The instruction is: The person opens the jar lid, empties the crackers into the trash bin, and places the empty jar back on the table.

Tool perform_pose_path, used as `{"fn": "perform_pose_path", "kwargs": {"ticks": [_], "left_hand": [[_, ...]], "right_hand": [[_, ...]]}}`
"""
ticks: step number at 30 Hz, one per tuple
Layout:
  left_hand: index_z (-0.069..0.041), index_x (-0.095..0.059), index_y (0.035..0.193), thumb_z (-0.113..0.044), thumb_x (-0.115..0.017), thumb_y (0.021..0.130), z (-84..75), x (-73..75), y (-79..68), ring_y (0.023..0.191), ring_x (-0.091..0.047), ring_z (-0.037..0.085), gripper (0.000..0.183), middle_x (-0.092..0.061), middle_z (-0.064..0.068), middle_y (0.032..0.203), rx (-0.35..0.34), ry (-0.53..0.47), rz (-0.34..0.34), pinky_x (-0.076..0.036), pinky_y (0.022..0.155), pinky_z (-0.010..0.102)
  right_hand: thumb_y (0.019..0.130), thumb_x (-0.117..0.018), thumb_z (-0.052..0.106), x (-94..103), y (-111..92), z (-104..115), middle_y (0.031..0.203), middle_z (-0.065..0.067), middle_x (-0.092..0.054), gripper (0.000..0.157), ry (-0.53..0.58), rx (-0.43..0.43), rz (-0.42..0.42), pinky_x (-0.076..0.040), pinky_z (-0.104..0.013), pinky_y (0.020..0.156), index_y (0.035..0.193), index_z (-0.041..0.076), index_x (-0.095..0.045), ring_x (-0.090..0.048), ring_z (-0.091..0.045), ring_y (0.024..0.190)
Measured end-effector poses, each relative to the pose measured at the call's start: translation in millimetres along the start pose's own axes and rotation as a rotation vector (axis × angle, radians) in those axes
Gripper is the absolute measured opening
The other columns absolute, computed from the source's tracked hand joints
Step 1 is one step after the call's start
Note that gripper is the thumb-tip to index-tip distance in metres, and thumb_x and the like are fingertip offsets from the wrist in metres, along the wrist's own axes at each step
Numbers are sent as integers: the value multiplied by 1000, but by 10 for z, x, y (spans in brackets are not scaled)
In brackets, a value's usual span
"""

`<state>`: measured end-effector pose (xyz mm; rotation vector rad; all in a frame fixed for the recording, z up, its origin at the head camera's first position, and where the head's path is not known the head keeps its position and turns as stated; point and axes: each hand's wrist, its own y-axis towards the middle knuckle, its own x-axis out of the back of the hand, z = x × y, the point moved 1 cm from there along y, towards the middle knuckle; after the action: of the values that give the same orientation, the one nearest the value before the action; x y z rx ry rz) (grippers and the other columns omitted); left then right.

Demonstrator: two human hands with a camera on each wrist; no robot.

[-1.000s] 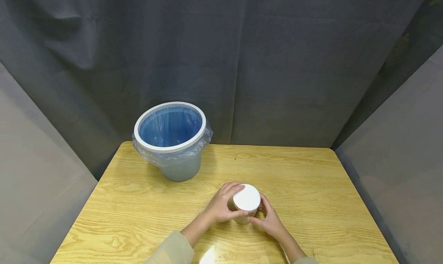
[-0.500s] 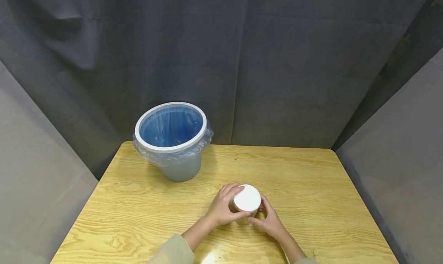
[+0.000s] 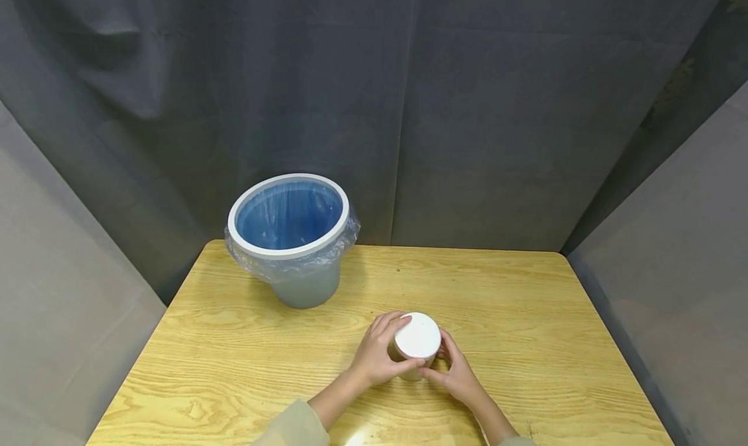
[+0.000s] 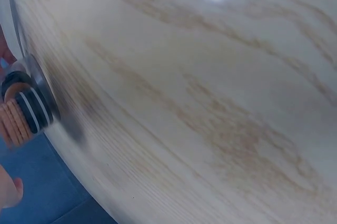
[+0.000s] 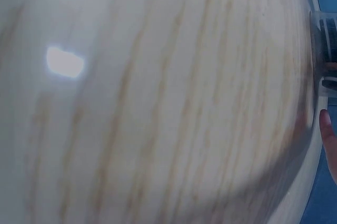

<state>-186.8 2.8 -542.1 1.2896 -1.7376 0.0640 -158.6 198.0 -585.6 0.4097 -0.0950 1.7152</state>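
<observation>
A round clear jar (image 3: 411, 373) with a white lid (image 3: 417, 335) stands upright near the front middle of the table. My left hand (image 3: 374, 358) holds it from the left, fingertips at the lid's far edge and thumb across the near side. From the right, my right hand (image 3: 458, 371) grips the lower wall between thumb and fingers. Stacked biscuits (image 4: 16, 121), some tan and some dark, show through the jar in the left wrist view. Only a slice of the jar (image 5: 327, 50) and a fingertip appear at the right wrist view's edge.
A bin (image 3: 306, 287) with a white rim and a clear plastic liner stands at the table's back left. The wood-grain table (image 3: 514, 303) meets a dark curtain (image 3: 485, 141) behind, with pale panels at both sides.
Both hands keep their hold on the jar, which stays in place. The left hand and its forearm have shifted very slightly to the right; the bin has not moved.
</observation>
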Motion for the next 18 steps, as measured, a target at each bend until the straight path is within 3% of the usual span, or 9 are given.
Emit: {"fn": "perform_pose_path", "kwargs": {"ticks": [7, 18], "left_hand": [[-15, -47, 130, -53, -71, 71, -16, -12, -10, 119, -44, 22, 74, -47, 5, 130, -9, -1, -31, -42, 92, 46], [-18, -46, 132, -54, -72, 68, -7, -3, -13, 121, -43, 22, 78, -45, 4, 132, 11, -19, -9, -41, 93, 48]], "right_hand": [[68, -80, 19, 3, 1, -11, 134, -10, -45, 85, -3, 2, -7, -44, -31, 90, 138, 13, -33, -46, -5, 113], [69, -80, 17, -2, -1, -9, 133, -10, -46, 84, -6, -15, -14, -44, -37, 90, 138, 12, -33, -47, -13, 113]]}}
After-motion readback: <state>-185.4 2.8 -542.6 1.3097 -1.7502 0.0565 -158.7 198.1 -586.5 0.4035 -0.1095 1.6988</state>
